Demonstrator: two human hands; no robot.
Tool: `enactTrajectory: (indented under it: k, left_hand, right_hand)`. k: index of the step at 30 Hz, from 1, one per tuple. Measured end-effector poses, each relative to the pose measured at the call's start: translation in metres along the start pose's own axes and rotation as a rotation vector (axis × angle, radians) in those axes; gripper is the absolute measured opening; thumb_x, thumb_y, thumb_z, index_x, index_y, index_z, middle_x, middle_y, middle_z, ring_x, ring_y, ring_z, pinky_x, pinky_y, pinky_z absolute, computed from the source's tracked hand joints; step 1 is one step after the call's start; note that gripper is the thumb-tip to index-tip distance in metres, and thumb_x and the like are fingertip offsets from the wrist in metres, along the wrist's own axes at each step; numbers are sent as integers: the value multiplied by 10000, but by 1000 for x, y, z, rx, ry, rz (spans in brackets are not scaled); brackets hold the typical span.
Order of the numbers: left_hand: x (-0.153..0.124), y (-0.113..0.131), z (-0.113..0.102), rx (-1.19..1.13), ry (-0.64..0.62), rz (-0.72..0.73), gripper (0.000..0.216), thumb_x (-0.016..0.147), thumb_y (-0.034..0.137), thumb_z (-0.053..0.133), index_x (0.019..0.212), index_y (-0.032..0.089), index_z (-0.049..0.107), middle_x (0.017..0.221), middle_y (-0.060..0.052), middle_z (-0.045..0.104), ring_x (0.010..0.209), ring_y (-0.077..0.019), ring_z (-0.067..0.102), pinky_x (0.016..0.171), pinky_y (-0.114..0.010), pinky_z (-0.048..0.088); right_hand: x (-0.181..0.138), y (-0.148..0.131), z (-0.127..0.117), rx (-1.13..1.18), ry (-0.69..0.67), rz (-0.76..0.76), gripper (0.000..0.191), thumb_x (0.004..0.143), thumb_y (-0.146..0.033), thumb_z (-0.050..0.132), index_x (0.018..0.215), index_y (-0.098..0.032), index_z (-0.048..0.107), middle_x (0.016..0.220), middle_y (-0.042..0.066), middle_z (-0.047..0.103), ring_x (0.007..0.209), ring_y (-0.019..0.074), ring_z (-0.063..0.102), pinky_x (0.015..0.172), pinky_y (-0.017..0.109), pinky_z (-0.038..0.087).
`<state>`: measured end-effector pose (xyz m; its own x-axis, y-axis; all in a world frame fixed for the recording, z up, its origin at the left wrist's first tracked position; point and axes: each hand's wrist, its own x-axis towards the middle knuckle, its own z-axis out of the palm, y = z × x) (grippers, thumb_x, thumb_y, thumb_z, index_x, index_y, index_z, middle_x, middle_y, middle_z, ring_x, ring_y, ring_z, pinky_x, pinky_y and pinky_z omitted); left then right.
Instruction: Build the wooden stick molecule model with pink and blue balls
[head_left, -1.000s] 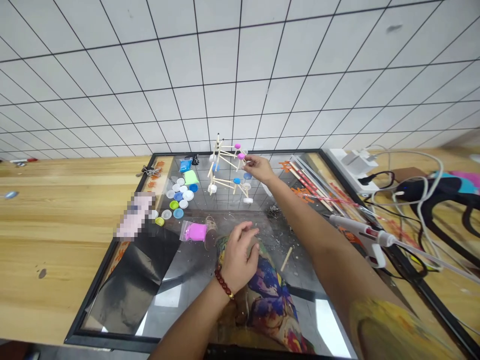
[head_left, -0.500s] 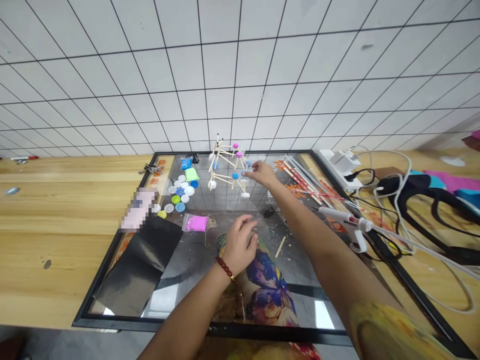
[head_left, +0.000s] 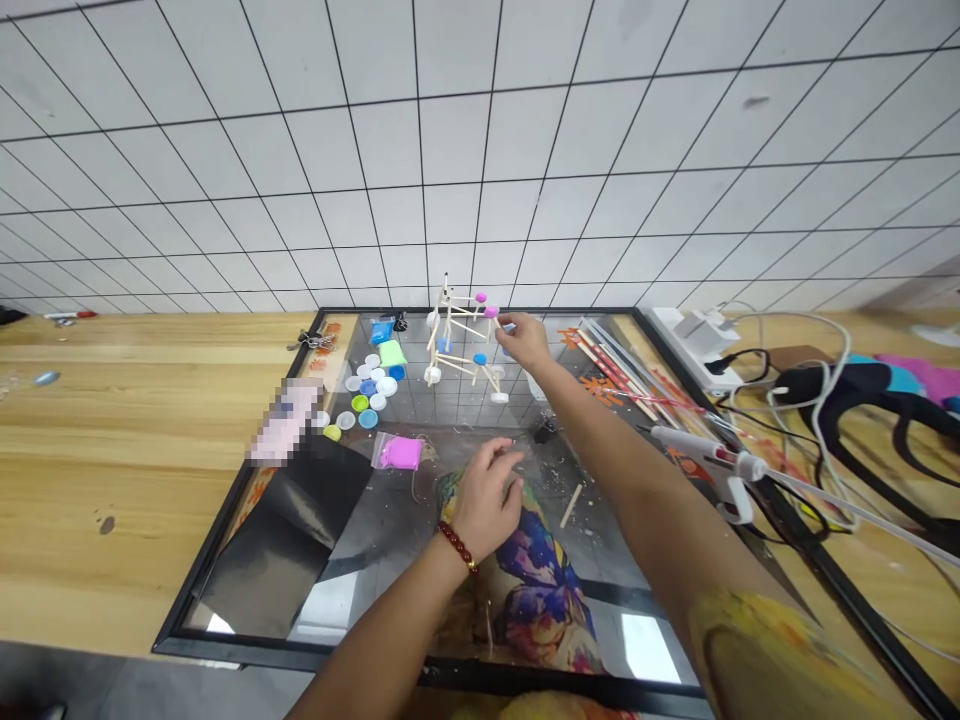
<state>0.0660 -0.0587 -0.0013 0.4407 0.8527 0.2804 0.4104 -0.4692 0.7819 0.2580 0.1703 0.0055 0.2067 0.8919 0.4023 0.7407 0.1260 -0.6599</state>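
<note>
A small frame of wooden sticks with pink, blue and white clay joints (head_left: pixel 461 340) stands at the far side of a black-framed glass panel (head_left: pixel 225 520). My right hand (head_left: pixel 523 338) reaches out to it, fingers pinched at a pink joint on its upper right. My left hand (head_left: pixel 487 500) hovers low over the middle of the glass, fingers loosely curled, a red bead bracelet on the wrist; nothing shows in it. A loose wooden stick (head_left: pixel 571 505) lies just to its right.
Bottle caps (head_left: pixel 367 395) and bags of pink (head_left: pixel 399 452), green and blue clay lie left of the frame. A bundle of sticks (head_left: pixel 615 365) and a white glue gun (head_left: pixel 712 465) with cables sit on the right. A tiled wall rises behind; wooden tabletop (head_left: pixel 112 430) stretches left.
The view shifted slightly. My right hand dipped toward a blue joint and came back up to the pink joint. My left hand stayed in place over the glass.
</note>
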Motion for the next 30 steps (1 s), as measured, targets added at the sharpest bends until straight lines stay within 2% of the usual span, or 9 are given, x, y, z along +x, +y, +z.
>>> enactTrajectory:
  k: [6, 11, 22, 26, 30]
  left_hand:
    - [-1, 0, 1, 9, -4, 14, 328, 858, 145, 516, 1173, 199, 588, 1329, -120, 517, 1195, -251, 555, 1021, -468, 487]
    - [-1, -1, 1, 30, -19, 25, 335, 853, 143, 521, 1177, 199, 586, 1336, -122, 518, 1193, -255, 558, 1015, -475, 490]
    - [1, 2, -1, 60, -42, 6, 304, 881, 174, 498, 1170, 203, 588, 1333, -123, 517, 1202, -259, 554, 999, -472, 503]
    - [0, 1, 0, 71, -44, 9, 310, 873, 166, 509, 1171, 192, 587, 1331, -124, 520, 1188, -256, 559, 1006, -478, 494]
    - [-1, 1, 1, 73, -43, 16, 321, 859, 153, 526, 1171, 195, 591, 1333, -126, 525, 1186, -261, 557, 1007, -492, 487]
  right_hand:
    - [0, 23, -29, -14, 117, 101, 351, 762, -295, 525, 1027, -144, 698, 920, 80, 708, 734, 187, 626, 785, 342, 495]
    - [0, 42, -41, -16, 166, 190, 323, 765, -329, 531, 955, -132, 703, 854, 77, 732, 756, 200, 651, 758, 327, 501]
    - [8, 17, -24, -34, 195, 253, 229, 785, -314, 572, 874, -159, 714, 874, 83, 749, 847, 221, 676, 869, 344, 490]
    - [9, 20, -29, -26, 179, 249, 254, 771, -284, 583, 938, -142, 711, 900, 81, 742, 844, 204, 671, 870, 326, 490]
    - [6, 27, -40, -9, 165, 270, 359, 725, -249, 604, 1051, -125, 688, 971, 84, 731, 809, 195, 664, 837, 326, 504]
